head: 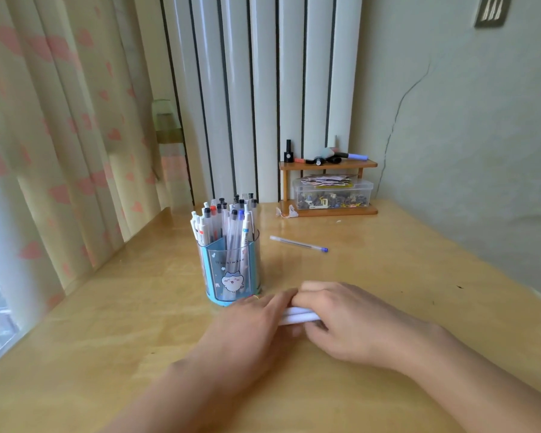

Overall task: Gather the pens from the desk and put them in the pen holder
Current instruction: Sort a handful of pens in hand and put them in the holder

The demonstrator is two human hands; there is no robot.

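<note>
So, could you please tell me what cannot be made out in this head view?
- White pens: count and ends hidden under the left hand and right hand.
- Pen holder: pen count unclear, crowded.
- Clear box contents: too small.
- Wall fixture: cut off by top edge.

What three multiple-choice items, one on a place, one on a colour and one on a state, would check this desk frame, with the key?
1. Where does the loose pen lie?
A. on the desk, right of the pen holder
B. inside the clear box
C. on the small shelf's top

2. What colour is that pen's cap?
A. red
B. blue
C. green

3. How does the pen holder stand?
A. tipped on its side
B. upright and empty
C. upright with many pens in it

Key: 1 A, it rests flat on the desk, apart from the holder. 2 B, its right end is blue. 3 C, pen tops stick up above its rim.

Both the left hand and right hand are on white pens in front of the holder.
</note>
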